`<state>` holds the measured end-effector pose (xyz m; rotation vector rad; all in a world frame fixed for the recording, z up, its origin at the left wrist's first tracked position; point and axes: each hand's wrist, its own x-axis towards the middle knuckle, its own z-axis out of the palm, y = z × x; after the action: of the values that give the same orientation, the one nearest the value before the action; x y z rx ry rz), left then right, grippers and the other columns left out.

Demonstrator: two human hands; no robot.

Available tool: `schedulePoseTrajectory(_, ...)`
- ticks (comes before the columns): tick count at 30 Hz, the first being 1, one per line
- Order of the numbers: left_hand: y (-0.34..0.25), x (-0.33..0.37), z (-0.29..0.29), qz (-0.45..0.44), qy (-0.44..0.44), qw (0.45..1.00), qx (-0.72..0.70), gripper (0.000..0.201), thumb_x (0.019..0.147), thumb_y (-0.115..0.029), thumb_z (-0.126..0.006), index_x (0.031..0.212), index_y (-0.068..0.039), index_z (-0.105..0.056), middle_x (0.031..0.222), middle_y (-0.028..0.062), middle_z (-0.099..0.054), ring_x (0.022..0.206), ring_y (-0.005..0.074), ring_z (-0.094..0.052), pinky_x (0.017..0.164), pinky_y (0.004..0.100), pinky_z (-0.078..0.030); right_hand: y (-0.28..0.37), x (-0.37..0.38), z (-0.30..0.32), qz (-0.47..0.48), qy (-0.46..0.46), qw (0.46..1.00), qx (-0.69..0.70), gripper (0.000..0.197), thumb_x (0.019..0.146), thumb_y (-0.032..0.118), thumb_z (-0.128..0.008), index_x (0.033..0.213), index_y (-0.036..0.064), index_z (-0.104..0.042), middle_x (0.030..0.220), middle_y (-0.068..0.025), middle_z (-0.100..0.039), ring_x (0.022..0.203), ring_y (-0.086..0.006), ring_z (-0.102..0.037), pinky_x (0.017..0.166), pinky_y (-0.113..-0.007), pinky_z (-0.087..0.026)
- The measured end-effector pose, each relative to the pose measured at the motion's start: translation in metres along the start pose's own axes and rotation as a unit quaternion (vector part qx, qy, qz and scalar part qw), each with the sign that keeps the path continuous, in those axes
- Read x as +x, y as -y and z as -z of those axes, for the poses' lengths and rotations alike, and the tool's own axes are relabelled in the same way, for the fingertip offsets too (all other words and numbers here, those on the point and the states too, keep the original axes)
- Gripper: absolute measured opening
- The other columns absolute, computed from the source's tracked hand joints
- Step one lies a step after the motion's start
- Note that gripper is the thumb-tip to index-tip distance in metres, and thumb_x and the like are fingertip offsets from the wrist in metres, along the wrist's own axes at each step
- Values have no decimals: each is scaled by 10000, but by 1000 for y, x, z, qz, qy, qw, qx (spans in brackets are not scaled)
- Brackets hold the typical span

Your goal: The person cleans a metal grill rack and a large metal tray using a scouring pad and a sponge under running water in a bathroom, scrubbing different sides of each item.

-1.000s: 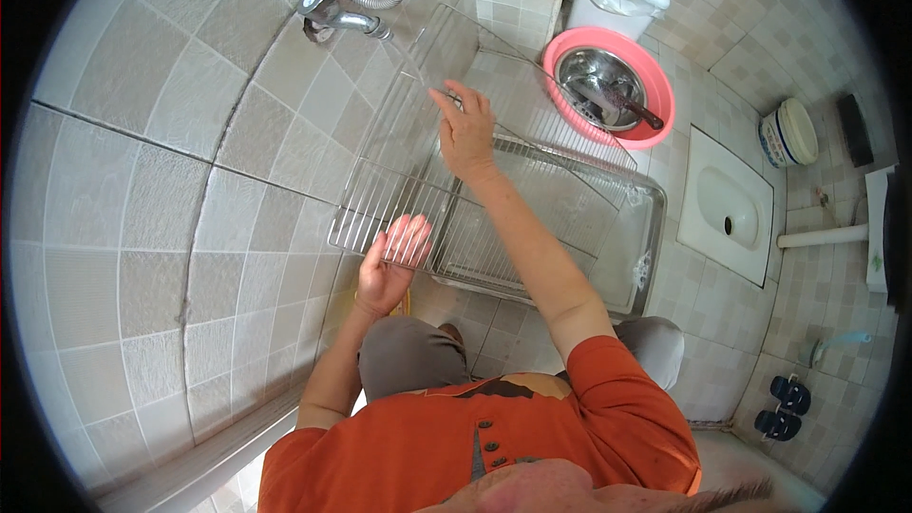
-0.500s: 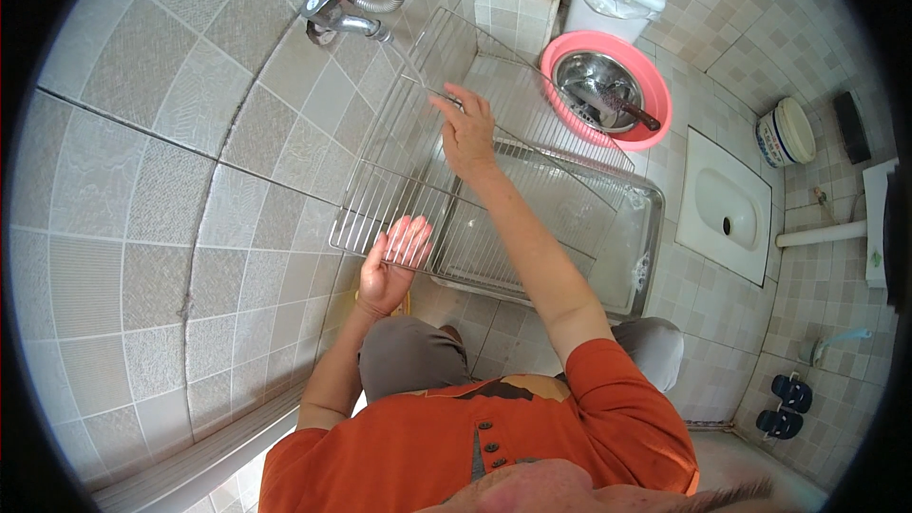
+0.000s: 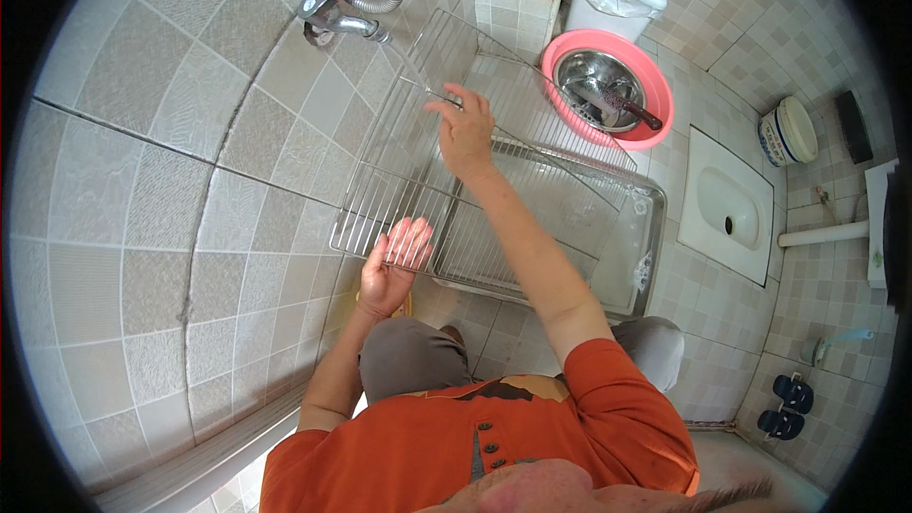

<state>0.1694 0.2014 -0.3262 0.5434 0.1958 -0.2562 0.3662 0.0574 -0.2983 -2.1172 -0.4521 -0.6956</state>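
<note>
Wire rack (left hand beneath)

No lettering can be read: the blue-patterned label on the white tub, between two and three o'clock, and the tap's round mark at eleven are too small.

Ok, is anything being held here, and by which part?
Yes, the wire rack: the left hand holds it from below by its near edge, toward the left corner. Whether the right hand grips it too cannot be told.
</note>
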Motion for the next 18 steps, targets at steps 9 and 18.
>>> schedulePoseTrajectory(9, -3, -10, 6, 16, -12, 999, 24, 509, 996, -343, -263, 1414, -52, -266, 1462, 134, -296, 1351, 280, -285, 1110, 434, -235, 14, 40, 2, 43, -31, 995, -80, 369, 792, 136, -584, 1149, 47, -547, 1219, -140, -496, 1136, -332, -437, 947, -487, -329)
schedulePoseTrajectory(18, -3, -33, 16, 13, -18, 994, 107, 508, 949, -128, -393, 1428, -71, -237, 1481, 123, -261, 1352, 279, -282, 1088, 468, -252, 19, 21, -19, 158, 98, 981, -63, 533, 842, 316, -588, 1269, 23, -463, 1408, -169, -341, 1292, -344, -318, 1023, -522, -270)
